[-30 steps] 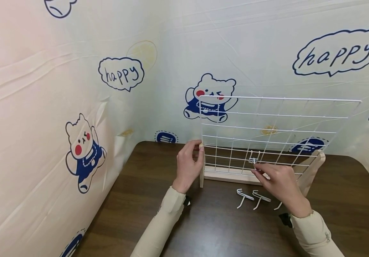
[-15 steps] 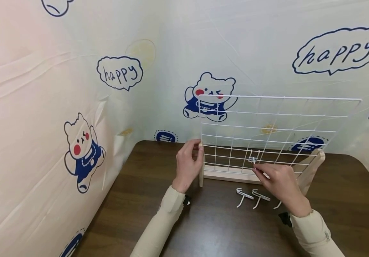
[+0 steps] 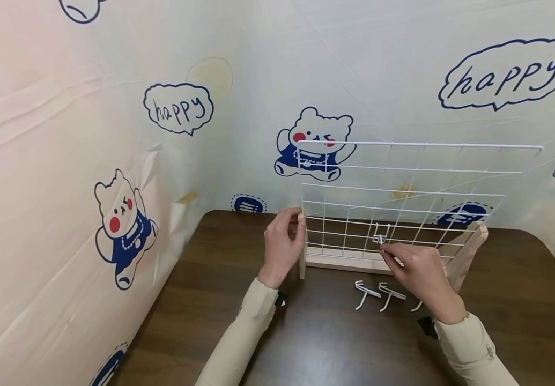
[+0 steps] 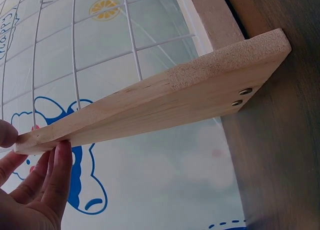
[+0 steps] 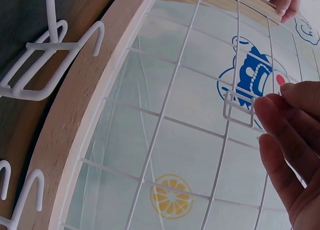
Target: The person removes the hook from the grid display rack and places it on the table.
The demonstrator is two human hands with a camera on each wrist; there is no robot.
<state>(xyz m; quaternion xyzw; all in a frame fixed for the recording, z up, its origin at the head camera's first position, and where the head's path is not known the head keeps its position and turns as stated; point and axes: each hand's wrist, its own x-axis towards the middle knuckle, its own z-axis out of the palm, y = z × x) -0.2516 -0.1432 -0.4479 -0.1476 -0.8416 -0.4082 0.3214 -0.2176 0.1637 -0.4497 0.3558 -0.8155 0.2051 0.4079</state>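
A white wire grid panel (image 3: 417,145) stands upright in a wooden stand. My left hand (image 3: 284,244) holds the upper end of the stand's left wooden side piece (image 4: 165,100), thumb on one side and fingers on the other. With thumb and fingertips, my right hand (image 3: 419,268) pinches a white wire hook (image 3: 379,237) at the lower middle of the grid. In the right wrist view the hook's rectangular frame (image 5: 239,122) overlaps the grid wires; its prong is mostly hidden by the fingers.
Two white wire hooks, one on the left (image 3: 366,290) and one beside it (image 3: 392,292), lie on the brown table (image 3: 316,343) before the stand. A third hook (image 3: 417,306) is partly hidden by the right hand. Printed cloth (image 3: 238,32) hangs behind.
The right fingertips have shifted slightly up at the hook, which stays at the same part of the grid. The left hand keeps its hold. The head view has tilted a little.
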